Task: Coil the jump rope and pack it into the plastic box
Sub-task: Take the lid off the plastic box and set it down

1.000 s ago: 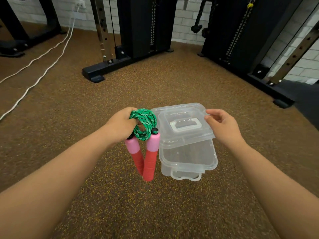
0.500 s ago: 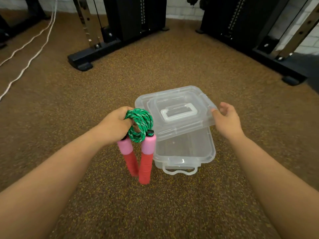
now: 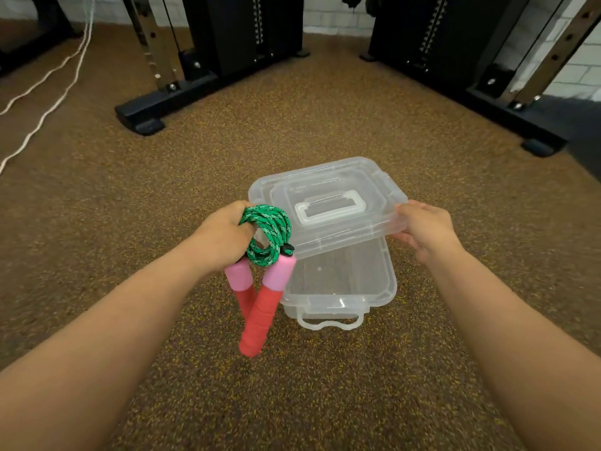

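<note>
We find the lid [image 3: 328, 206] now drawn further toward twelve o'clock than a second ago, baring more of the plastic box [image 3: 338, 284], which sits on the floor [image 3: 130, 190]. Our right hand [image 3: 422, 232] pinches the lid's three o'clock edge. Our left hand [image 3: 224, 236] is closed on the coiled jump rope [image 3: 268, 236], handles dangling, just off the box's nine o'clock side. In our judgement the opening is nearly wide enough for packing.

One head-worn wide-angle view looks forward and down, close over the floor [image 3: 325, 402].
</note>
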Action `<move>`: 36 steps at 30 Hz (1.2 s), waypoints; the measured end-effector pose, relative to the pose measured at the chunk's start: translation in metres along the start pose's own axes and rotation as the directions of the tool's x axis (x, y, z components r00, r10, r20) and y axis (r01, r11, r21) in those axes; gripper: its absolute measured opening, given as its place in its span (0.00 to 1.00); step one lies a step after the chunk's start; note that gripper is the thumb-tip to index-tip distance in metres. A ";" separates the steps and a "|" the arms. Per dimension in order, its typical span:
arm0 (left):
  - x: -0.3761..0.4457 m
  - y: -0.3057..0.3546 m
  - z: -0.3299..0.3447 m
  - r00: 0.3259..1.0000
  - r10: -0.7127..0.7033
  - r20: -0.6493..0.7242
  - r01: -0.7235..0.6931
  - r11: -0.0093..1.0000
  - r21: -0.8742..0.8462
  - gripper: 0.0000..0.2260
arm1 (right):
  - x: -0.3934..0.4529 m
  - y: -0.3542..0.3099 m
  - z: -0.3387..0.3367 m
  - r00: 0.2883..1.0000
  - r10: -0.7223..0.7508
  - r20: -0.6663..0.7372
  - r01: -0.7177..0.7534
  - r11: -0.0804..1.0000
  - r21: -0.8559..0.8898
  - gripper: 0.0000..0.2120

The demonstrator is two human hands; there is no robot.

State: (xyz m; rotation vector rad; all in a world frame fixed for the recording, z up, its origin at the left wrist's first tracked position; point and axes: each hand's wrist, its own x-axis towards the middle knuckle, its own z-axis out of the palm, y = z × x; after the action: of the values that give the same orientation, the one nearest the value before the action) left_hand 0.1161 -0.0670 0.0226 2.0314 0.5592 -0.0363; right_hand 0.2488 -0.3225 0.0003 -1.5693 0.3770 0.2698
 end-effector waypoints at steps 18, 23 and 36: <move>-0.047 -0.011 -0.111 0.968 0.040 0.248 -0.062 0.995 0.081 0.08 | -0.088 -0.005 0.110 0.946 -0.126 0.297 0.129 0.992 0.012 0.14; -0.055 -0.031 -0.135 0.967 -0.023 0.253 0.015 0.999 0.033 0.10 | -0.113 0.038 0.171 0.937 -0.051 0.347 0.077 0.995 -0.063 0.21; -0.047 -0.063 -0.134 0.968 -0.113 0.225 0.122 0.992 -0.027 0.09 | -0.139 0.163 0.187 0.918 0.204 0.339 -0.134 0.967 -0.218 0.24</move>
State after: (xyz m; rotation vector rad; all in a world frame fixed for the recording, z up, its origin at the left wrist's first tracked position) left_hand 0.0217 0.0535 0.0511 1.9212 0.5327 -0.3185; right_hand 0.0678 -0.1278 -0.1004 -1.6357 0.2032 0.7371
